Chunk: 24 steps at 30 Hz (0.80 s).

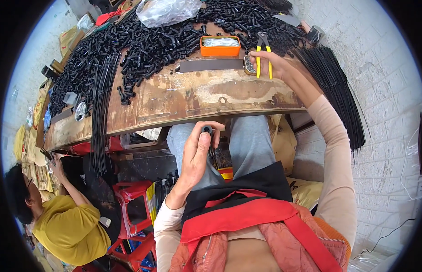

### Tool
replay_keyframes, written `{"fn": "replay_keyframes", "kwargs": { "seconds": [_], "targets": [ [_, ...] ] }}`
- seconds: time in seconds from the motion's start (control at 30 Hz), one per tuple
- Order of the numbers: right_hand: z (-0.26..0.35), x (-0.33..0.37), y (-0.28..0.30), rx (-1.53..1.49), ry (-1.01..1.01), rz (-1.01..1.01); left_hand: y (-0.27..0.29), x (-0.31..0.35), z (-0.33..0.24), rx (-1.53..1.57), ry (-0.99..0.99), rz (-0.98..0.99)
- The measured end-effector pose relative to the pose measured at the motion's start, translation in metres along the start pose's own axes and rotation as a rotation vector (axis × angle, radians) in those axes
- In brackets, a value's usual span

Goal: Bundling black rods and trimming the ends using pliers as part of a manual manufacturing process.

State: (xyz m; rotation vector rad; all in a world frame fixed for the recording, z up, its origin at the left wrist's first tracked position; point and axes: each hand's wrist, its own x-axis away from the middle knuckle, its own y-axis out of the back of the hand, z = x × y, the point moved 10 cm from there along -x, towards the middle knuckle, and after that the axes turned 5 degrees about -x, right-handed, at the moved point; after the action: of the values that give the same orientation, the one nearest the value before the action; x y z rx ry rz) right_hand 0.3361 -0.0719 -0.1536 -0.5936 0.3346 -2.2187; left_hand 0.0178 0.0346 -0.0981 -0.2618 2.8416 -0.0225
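the person's left hand point(194, 158) is raised off the near edge of the desk point(174, 97), over the lap, its fingers curled around a black tube point(206, 130) whose round, hollow end faces upward beside the thumb. the right arm stretches forward over the desk, and the right hand point(279, 65) is at the yellow-handled pliers point(258, 69), its fingers crossing the handles; whether they grip them i cannot tell. the dark head of the pliers points toward the far side of the desk, and its two handles stand spread apart. just beside the right fingertips is a small metal tin point(248, 70) with tiny pieces in it. a flat grey-brown strip point(211, 65) lies to the left of the tin, and behind the strip stands an orange box point(220, 52) holding thin, pale sticks. a wide heap of black tubular pieces point(152, 45) covers much of the far and left parts of the desk, with a clear plastic bag point(168, 12) on top of it. one bundle of black rods point(102, 99) hangs over the near edge at the left; another bundle point(336, 90) lies at the right end. at the lower left a co-worker in a yellow top point(72, 226) sits near a red stool point(134, 204).
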Motion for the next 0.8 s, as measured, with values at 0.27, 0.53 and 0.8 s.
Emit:
{"fn": "replay_keyframes", "kwargs": {
  "seconds": [0.27,0.53,0.8],
  "targets": [
    [-0.051,0.102,-0.118,-0.064,0.111,-0.032,0.003,-0.009,0.002,-0.040,0.059,-0.072],
    [-0.071,0.154,-0.185,0.174,0.398,0.109,-0.023,-0.016,0.002,0.060,0.037,0.028],
    [-0.074,0.158,-0.187,0.105,0.450,0.123,-0.026,-0.014,0.002,0.093,0.027,0.029]
  ]
}}
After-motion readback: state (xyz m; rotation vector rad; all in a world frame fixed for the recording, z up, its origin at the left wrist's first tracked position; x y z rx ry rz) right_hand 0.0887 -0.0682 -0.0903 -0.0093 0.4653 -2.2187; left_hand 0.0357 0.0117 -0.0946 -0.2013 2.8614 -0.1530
